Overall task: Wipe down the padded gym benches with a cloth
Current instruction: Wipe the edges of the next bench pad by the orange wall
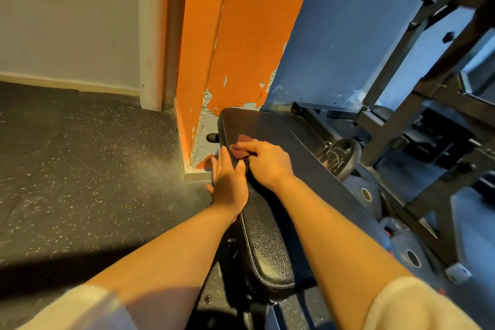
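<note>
A black padded gym bench runs from the bottom centre away toward the wall. A small dark red cloth lies on its top near the left edge. My right hand rests on the cloth, fingers bent over it and pressing it to the pad. My left hand lies flat with straight fingers against the bench's left side edge, just below the cloth. Most of the cloth is hidden under my right hand.
An orange pillar with peeling paint stands just beyond the bench's far end. A black metal rack frame and weight plates crowd the right side. Speckled rubber floor stretches out to the left.
</note>
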`<state>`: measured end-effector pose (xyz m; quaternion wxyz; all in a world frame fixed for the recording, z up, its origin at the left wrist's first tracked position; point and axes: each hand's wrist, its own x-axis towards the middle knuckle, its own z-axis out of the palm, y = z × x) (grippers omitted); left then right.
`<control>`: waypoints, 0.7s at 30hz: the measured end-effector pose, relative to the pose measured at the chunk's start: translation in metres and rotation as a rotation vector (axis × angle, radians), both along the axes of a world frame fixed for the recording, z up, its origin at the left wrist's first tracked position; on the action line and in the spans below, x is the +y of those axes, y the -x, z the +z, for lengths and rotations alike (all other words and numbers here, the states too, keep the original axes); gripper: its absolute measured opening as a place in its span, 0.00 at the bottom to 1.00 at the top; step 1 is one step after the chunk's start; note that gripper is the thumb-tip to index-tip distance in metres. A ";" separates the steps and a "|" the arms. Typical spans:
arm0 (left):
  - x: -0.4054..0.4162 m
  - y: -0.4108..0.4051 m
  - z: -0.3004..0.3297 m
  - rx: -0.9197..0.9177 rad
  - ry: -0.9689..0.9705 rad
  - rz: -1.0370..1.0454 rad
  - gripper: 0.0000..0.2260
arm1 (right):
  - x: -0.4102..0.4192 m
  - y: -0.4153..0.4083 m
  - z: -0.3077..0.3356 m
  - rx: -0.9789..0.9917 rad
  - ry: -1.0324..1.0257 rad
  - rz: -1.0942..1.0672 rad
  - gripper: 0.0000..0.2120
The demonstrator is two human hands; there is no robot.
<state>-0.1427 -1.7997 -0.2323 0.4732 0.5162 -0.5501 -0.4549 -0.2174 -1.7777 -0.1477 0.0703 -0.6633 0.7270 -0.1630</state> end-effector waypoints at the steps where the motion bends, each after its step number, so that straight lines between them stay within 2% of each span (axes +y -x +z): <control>1: 0.004 -0.003 0.004 0.003 -0.025 0.040 0.25 | 0.010 -0.011 -0.002 -0.007 0.010 0.037 0.21; 3: 0.021 -0.011 0.008 -0.063 -0.034 0.123 0.22 | 0.039 -0.017 -0.007 0.009 0.030 0.070 0.22; 5: 0.049 -0.022 0.007 -0.061 0.061 0.145 0.20 | 0.062 -0.007 -0.007 0.012 0.007 0.092 0.25; 7: 0.079 -0.038 0.007 0.095 0.055 0.100 0.15 | 0.073 0.002 -0.005 0.017 -0.039 0.080 0.26; 9: 0.104 -0.053 0.012 0.230 -0.049 0.023 0.13 | 0.068 0.000 -0.001 0.026 -0.068 0.023 0.25; 12: 0.119 -0.069 0.014 0.294 -0.171 -0.041 0.13 | 0.069 -0.024 0.004 0.038 -0.068 0.008 0.26; 14: 0.124 -0.074 0.016 0.338 -0.195 -0.033 0.13 | 0.094 -0.031 0.002 0.048 -0.033 0.095 0.24; 18: 0.144 -0.079 0.019 0.301 -0.187 -0.074 0.13 | 0.175 -0.022 -0.010 -0.011 0.040 0.253 0.27; 21: 0.161 -0.075 0.026 0.117 -0.075 -0.184 0.15 | 0.187 0.007 -0.015 -0.004 -0.017 0.171 0.32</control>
